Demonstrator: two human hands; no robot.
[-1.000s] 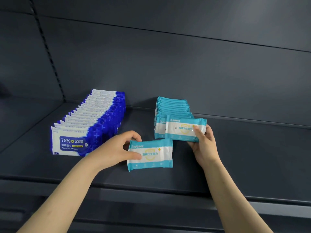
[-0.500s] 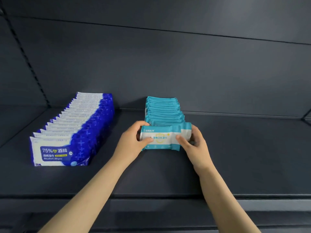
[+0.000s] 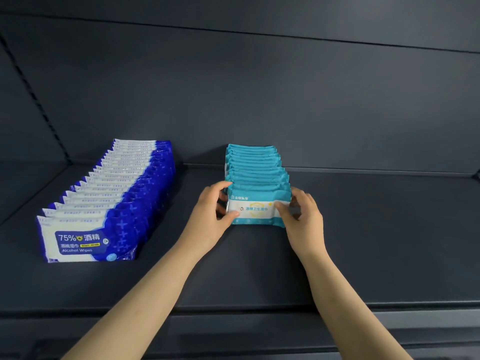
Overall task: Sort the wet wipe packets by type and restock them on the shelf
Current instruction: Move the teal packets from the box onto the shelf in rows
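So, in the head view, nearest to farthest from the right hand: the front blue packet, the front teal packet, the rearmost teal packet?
1. Front teal packet, gripped by the right hand.
2. Rearmost teal packet, behind it, by the back wall.
3. Front blue packet, far left.

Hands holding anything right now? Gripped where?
Yes: the front teal packet, upright at the near end of the teal row. The left hand pinches its left end, the right hand its right end.

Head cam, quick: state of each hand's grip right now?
Left grip: thumb and fingers pinch the left end of the front teal-and-white plastic wipe packet.
Right grip: pinches the same packet's right end.
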